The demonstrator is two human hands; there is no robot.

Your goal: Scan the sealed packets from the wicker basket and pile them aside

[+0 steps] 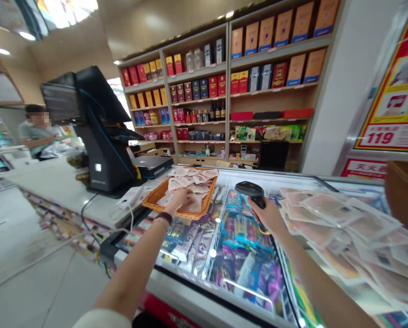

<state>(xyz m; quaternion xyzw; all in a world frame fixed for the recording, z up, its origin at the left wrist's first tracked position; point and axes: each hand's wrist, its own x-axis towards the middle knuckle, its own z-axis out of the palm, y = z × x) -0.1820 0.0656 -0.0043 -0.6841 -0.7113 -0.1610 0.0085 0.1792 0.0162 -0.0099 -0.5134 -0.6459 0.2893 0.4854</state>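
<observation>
My left hand reaches over the near part of an orange-brown woven basket. Its curled fingers are on a flat clear packet, one of several pale packets lying in the basket. My right hand is wrapped round the handle of a black barcode scanner, held above the glass top of a chest freezer. To the right of that hand, a loose pile of similar flat packets covers the glass. The contents of the packets are too blurred to name.
A black checkout terminal stands on the white counter at the left, with a white cable nearby. A brown container is at the right edge. Shelves of boxes line the back wall. Another person is far left.
</observation>
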